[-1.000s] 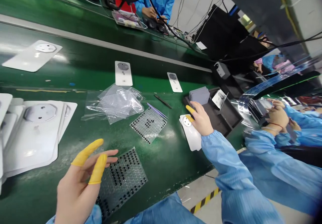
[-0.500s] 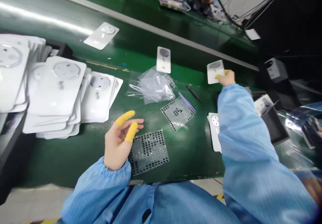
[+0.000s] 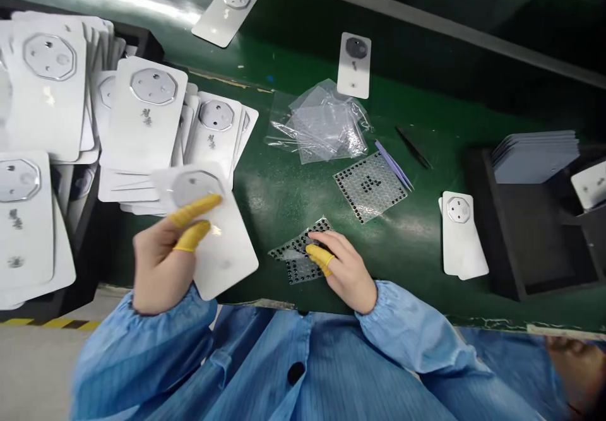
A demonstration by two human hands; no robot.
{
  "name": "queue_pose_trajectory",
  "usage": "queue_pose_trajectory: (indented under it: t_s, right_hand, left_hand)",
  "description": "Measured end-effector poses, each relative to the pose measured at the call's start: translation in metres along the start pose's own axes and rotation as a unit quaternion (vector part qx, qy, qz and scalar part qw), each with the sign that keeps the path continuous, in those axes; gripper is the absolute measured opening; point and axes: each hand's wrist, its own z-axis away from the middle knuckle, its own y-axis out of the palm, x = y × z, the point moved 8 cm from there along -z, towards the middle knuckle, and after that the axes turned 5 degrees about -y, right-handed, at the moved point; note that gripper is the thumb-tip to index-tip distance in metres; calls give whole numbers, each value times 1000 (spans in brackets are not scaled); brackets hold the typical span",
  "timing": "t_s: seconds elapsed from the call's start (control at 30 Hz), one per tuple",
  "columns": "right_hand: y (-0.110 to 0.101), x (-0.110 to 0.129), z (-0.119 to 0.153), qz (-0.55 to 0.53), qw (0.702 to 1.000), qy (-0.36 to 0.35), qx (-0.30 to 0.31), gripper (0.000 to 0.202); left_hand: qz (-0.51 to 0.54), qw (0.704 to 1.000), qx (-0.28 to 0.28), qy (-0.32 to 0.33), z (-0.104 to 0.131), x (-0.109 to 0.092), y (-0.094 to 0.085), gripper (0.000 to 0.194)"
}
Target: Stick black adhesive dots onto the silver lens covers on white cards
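Observation:
My left hand (image 3: 163,266), with yellow finger covers, pinches a white card (image 3: 225,244) with an octagonal dial, held over the front of the card stacks. At the front middle, my right hand (image 3: 348,269) has its fingers closed on a clear sheet of black dots (image 3: 305,269), whose upper part is bent up. A second dotted sheet (image 3: 370,187) lies flat behind it, with a purple tweezer-like tool (image 3: 394,165) along its edge. White cards (image 3: 144,115) are piled beyond my left hand.
Clear plastic bags (image 3: 326,121) lie at the middle back, near dark tweezers (image 3: 413,148). Single cards rest at the back. To the right are two overlapping cards (image 3: 461,235) and a black tray (image 3: 521,282) holding grey plates. Part of a person shows at the lower right.
The view has shifted. My right hand has left the card at the back right and come to the dotted sheet, bending it. My left hand, open before, now holds a white card.

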Motion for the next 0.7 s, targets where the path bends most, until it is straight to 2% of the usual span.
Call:
queue_pose_trajectory:
  t_s: [0.07,0.17,0.27,0.33,0.43,0.5,0.6,0.7]
  right_hand:
    - [-10,-1,-4,-37,998,-44,12,35]
    - [-34,9,-17,-36,994,-97,40,37]
    - [-53,22,-29,7,985,-142,95,39]
    - [-60,25,-34,32,978,-161,131,42]
    - [-64,20,-39,59,973,-156,157,47]
    - [-64,16,-42,55,977,-148,146,48]
    - [-59,14,-42,19,982,-153,113,47]
    - [-54,11,-39,2,987,-145,64,51]
  left_hand:
    - [-52,997,60,-11,2,6,11,45]
    - [-78,975,207,-15,15,1,49,50]
    - [-6,935,352,-35,34,-10,85,42]
    - [74,912,398,-69,44,-14,98,33]
    - [190,895,379,-139,47,-9,107,22]
    - [253,885,349,-176,46,-3,110,20]
    - [297,867,335,-218,47,6,118,25]
    - [286,887,288,-222,42,15,116,28]
